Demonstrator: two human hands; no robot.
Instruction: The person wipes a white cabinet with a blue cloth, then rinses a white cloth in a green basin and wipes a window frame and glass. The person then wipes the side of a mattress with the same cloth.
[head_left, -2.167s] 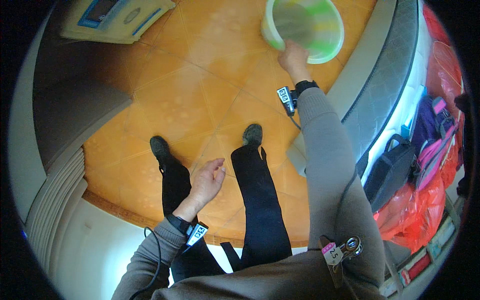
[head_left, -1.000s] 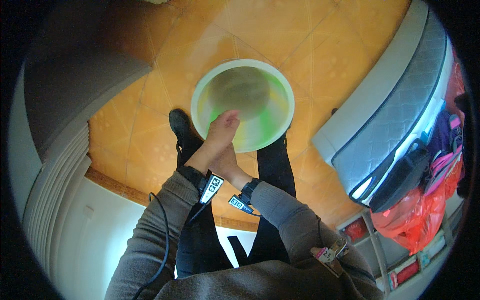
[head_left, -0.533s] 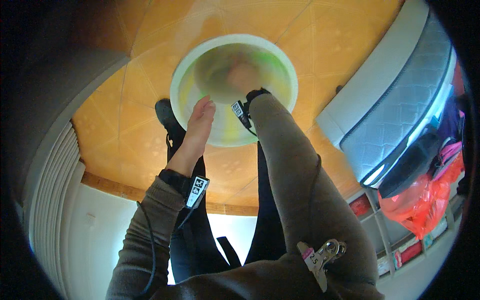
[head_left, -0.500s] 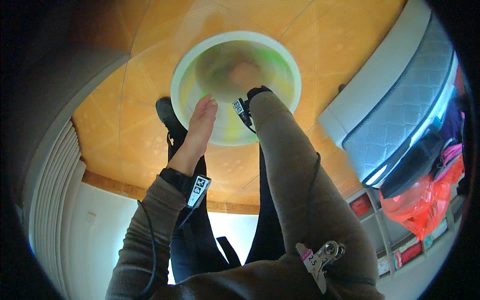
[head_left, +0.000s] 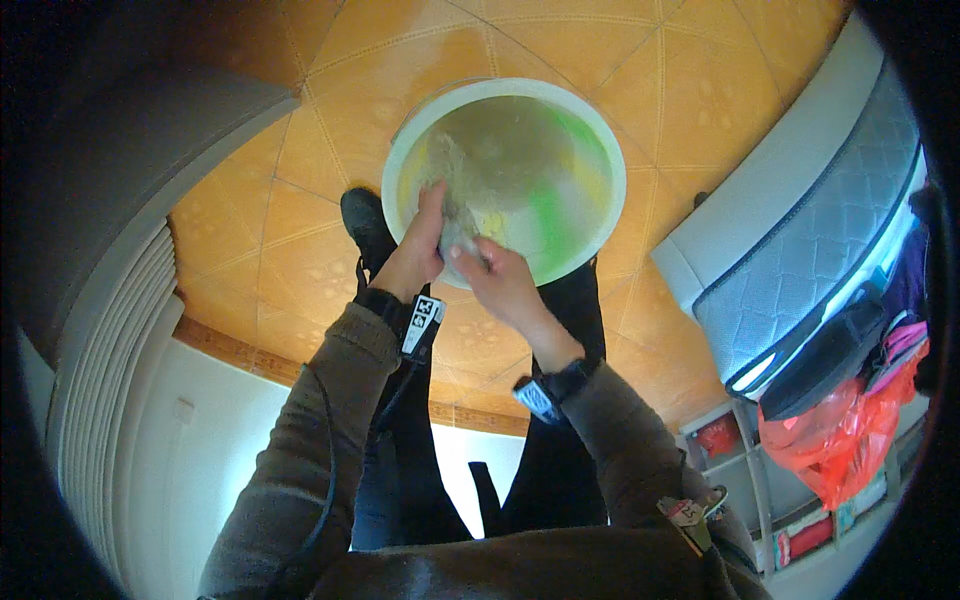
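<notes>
Below, round pale-green plastic basin [head_left: 505, 180] of murky water on orange tiled floor [head_left: 300, 230], between the feet. Left hand [head_left: 418, 245] and right hand [head_left: 500, 285] both clenched on a grey wet cloth [head_left: 455, 215] at the near rim. Step looks like wringing; next likely needs opposing twists.

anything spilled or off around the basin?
Nothing stands out. The basin sits level on the tile floor, its murky water inside the rim, with no puddle showing around it. The left hand and right hand both grip a wet grey cloth over it.
</notes>
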